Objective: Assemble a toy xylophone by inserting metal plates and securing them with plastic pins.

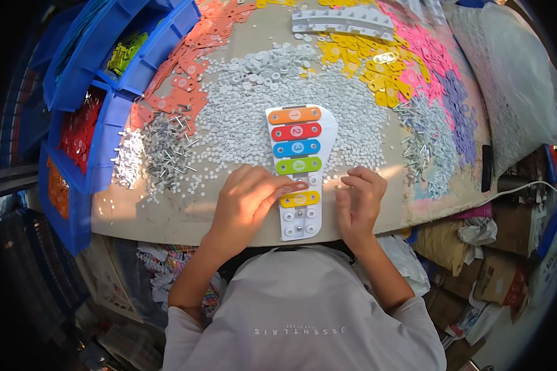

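A white toy xylophone base (pixel 331 133) lies at the table's near middle. Orange (pixel 295 115), red (pixel 296 131), blue (pixel 296 147), green (pixel 298 164) and yellow (pixel 299 198) key bars cross it. Between the green and yellow bars, my left hand (pixel 244 201) pinches a coral key bar (pixel 297 186) by its left end, over or on the base. Bare white posts with washers show at the near end. Beside the base's right edge, my right hand (pixel 362 201) hovers with thumb and fingers curved apart, nothing visible in it.
White washers (pixel 241 117) spread beyond the base. Metal pins (pixel 167 148) lie left, more pins (pixel 414 142) right. Coral (pixel 179 80), yellow (pixel 365 65), pink (pixel 430 68) and purple (pixel 458 117) bars ring the far side. Blue bins (pixel 114 127) stand left, a clear bag (pixel 507 80) right.
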### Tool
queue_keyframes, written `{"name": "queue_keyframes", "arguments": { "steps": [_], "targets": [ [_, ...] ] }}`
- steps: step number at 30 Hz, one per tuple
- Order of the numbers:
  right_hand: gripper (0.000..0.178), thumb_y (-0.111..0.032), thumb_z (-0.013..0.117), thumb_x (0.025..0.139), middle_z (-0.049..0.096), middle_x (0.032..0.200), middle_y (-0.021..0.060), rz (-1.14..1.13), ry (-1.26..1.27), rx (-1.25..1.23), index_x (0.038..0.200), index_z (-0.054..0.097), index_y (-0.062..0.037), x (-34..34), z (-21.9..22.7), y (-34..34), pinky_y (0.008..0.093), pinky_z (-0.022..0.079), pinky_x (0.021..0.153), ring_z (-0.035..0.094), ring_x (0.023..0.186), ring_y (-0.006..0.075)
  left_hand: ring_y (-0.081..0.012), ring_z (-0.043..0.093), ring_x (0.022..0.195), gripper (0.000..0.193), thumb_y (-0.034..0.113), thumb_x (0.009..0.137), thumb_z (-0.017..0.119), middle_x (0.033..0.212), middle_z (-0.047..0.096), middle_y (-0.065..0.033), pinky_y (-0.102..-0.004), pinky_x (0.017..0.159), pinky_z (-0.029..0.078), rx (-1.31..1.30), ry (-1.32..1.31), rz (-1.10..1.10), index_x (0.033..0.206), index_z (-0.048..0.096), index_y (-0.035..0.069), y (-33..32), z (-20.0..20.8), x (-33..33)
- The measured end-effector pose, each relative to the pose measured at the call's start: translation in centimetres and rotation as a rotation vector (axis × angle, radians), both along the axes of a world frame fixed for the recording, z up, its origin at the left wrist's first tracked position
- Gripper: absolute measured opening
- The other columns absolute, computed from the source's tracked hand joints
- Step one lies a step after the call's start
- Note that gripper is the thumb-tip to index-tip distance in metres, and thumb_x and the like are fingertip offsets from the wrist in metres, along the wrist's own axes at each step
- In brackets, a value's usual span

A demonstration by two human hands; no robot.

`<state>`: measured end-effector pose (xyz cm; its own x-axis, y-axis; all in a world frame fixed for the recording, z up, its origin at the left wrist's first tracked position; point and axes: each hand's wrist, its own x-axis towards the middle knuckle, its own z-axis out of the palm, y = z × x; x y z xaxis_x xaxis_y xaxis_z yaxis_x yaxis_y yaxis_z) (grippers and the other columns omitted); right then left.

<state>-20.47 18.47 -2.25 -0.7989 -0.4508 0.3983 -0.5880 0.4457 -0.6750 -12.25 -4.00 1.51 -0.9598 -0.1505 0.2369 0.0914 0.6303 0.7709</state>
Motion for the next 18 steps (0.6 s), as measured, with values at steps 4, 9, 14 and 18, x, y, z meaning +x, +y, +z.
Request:
{"name": "queue_keyframes", "arguments": {
  "steps": [4,9,14,18],
  "targets": [
    [0.027,-0.005,0.072,0.086,0.061,0.115,0.0119,0.009,0.035,-0.026,0.111,0.063,-0.0059,0.3,-0.1,-0.1,0.0414,0.039,0.096,0.053,0.109,0.0297,-0.0224,0.057,0.077,0.012,0.012,0.083,0.076,0.081,0.067,-0.0015,-0.0362,0.076,0.043,-0.033,0.005,0.04,0.094,0.073,0.007,1.2,0.3,-0.9],
    [0.029,-0.003,0.072,0.084,0.062,0.113,0.0102,0.006,0.074,-0.027,0.111,0.063,-0.0063,0.0,-0.1,-0.3,0.0408,0.039,0.095,0.055,0.106,0.0281,-0.021,0.055,0.082,0.011,0.014,0.079,0.079,0.08,0.066,0.0006,-0.0369,0.081,0.039,-0.029,-0.097,0.098,0.086,0.072,0.008,1.4,-0.1,-1.3],
    [0.031,-0.001,0.073,0.082,0.062,0.112,0.0092,0.017,0.073,-0.015,0.11,0.064,-0.007,-0.1,-0.1,-0.5,0.0401,0.038,0.094,0.056,0.106,0.0266,-0.0219,0.052,0.094,0.01,0.012,0.078,0.078,0.091,0.06,-0.0017,-0.0381,0.089,0.035,-0.069,-0.095,0.172,0.081,0.069,0.009,2.2,-0.7,-1.4],
    [0.028,-0.001,0.073,0.082,0.062,0.111,0.0085,0.026,0.08,0.0,0.107,0.065,-0.0074,-0.2,-0.1,-0.5,0.04,0.038,0.094,0.056,0.106,0.026,-0.023,0.05,0.1,0.013,0.01,0.077,0.079,0.1,0.056,-0.0041,-0.0384,0.094,0.033,-0.086,-0.087,0.225,0.081,0.067,0.009,2.8,-1.3,-1.5]
  ]
}}
